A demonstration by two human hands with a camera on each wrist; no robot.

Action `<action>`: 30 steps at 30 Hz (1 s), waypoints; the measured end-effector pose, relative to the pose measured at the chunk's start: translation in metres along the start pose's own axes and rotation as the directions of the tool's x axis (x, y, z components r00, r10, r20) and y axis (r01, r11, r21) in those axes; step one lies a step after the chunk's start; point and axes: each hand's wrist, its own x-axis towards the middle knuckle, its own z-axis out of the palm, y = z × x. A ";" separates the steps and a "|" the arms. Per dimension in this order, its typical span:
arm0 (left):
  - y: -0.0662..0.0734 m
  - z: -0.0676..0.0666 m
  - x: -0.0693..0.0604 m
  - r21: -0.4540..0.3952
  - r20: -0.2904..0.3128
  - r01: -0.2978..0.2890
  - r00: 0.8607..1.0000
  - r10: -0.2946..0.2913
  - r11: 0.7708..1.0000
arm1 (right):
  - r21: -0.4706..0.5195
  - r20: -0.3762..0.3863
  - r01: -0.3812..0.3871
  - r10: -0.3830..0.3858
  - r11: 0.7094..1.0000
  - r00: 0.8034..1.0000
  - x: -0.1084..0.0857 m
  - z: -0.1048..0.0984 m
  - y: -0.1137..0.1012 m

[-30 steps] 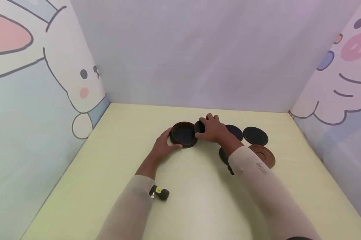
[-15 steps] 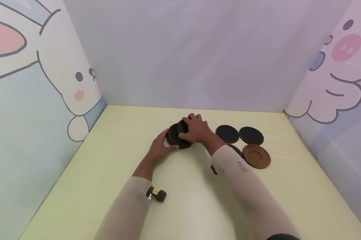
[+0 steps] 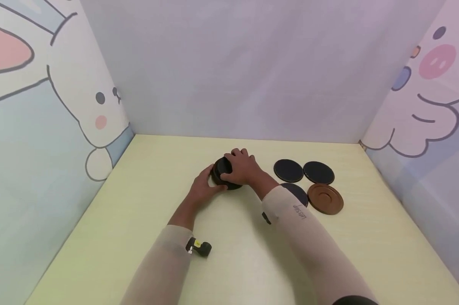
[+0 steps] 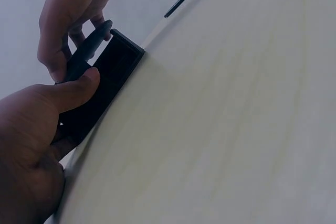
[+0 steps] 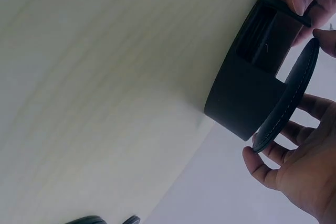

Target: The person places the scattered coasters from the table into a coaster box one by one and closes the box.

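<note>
A round dark holder (image 5: 236,87) with a cut-out in its side stands on the table, left of centre in the head view. Around its left side curls the left hand (image 3: 204,187), its thumb at the front rim in the left wrist view. The right hand (image 3: 242,168) pinches a dark round disc (image 5: 289,100) by its edges. In the right wrist view that disc, with stitching near its rim, is tilted over the top of the holder. Whether it touches the holder inside is hidden.
Right of the hands lie three black discs, among them a back one (image 3: 288,170), a far right one (image 3: 319,172) and one partly under the right sleeve (image 3: 296,194). A brown ridged disc (image 3: 325,198) lies beside them. Patterned walls enclose the table (image 3: 145,169).
The right hand has carried its disc leftward from beside the holder to over it. More of the discs on the right has come into view. The left hand keeps its hold.
</note>
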 end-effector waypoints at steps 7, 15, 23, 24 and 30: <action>0.000 0.001 0.001 0.000 0.004 -0.006 1.000 0.006 1.000 | -0.022 0.003 0.002 -0.002 1.000 1.000 0.002 0.007 -0.003; 0.003 -0.001 0.002 -0.005 -0.005 -0.018 1.000 0.018 1.000 | -0.030 0.008 0.013 -0.012 0.999 1.000 0.003 0.007 -0.003; 0.002 -0.002 0.002 0.023 0.001 -0.018 1.000 0.018 1.000 | 0.011 0.021 0.036 -0.036 0.999 0.999 0.002 0.008 0.000; 0.002 -0.002 0.002 0.021 0.000 -0.017 1.000 0.017 1.000 | 0.016 0.020 0.039 -0.039 0.999 0.999 0.002 0.008 0.000; 0.000 -0.001 0.003 0.023 0.004 -0.019 1.000 0.019 1.000 | 0.036 0.015 0.045 -0.046 0.998 0.999 0.001 0.007 0.003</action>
